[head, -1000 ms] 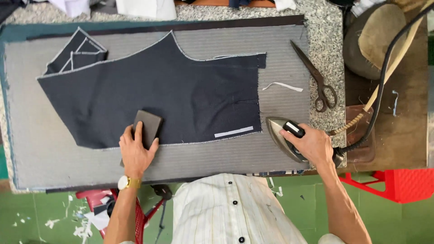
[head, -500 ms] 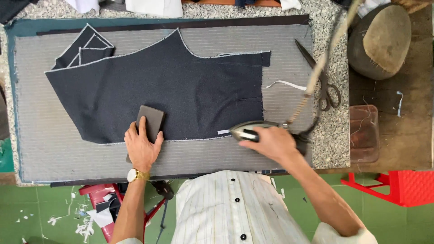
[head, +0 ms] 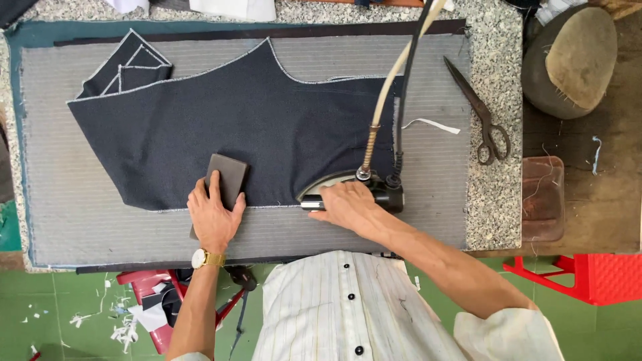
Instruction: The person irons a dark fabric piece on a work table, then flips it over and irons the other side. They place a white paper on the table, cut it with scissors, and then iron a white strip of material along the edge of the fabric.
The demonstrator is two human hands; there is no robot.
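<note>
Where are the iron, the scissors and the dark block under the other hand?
iron (head: pixel 374 188): head view, on its black rear body.
scissors (head: pixel 483 115): head view, near the blades' pivot.
dark block (head: pixel 231 174): head view, on its top face.

Bright even overhead light, soft short shadows, sharp focus; slight edge distortion, perhaps.
</note>
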